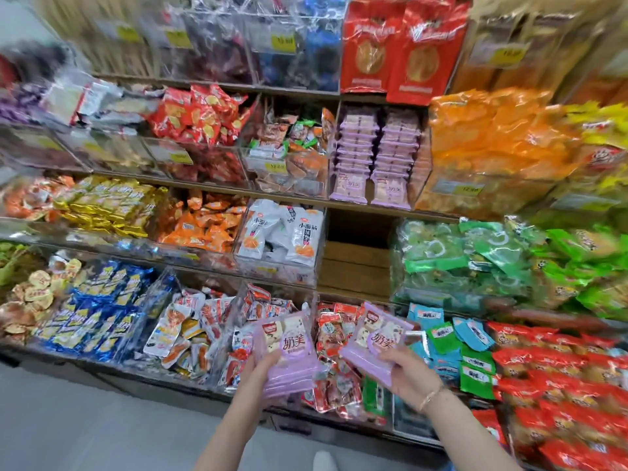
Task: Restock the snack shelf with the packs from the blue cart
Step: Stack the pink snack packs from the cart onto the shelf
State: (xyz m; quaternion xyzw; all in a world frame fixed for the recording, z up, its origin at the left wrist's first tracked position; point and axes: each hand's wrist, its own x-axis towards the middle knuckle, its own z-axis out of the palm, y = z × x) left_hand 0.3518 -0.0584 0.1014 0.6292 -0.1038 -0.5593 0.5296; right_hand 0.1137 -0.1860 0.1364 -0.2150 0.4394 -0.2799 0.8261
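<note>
Nearest to us, our left hand (261,372) grips the lower edge of a small stack of purple packs (289,348), thumb over the front and fingers curled behind. Our right hand (404,372), with a thin bracelet (430,397) at the wrist, pinches a second purple stack (373,341) by its lower corner. Both stacks are held in the air just in front of the lowest tier, so neither is shelved yet. The packs are flat, square pillow pouches of glossy lilac film with crimped seams, and each has a printed panel showing pale squares. They look light and slippery, and a loose stack of them could fan out. Under them lie small shiny sachets (176,328) in red, white and blue, heaped between clear plastic dividers. One tier up, a bay (355,263) shows only bare wooden boards. Above that, matching purple packs (373,147) stand in two neat columns behind a clear front. We judge that bin to be where ours go, and it looks fairly full. Tall red bags (401,45) stand highest and are blurred. The blue cart is out of view, so we cannot tell how many packs remain; the job seems to be midway.
</note>
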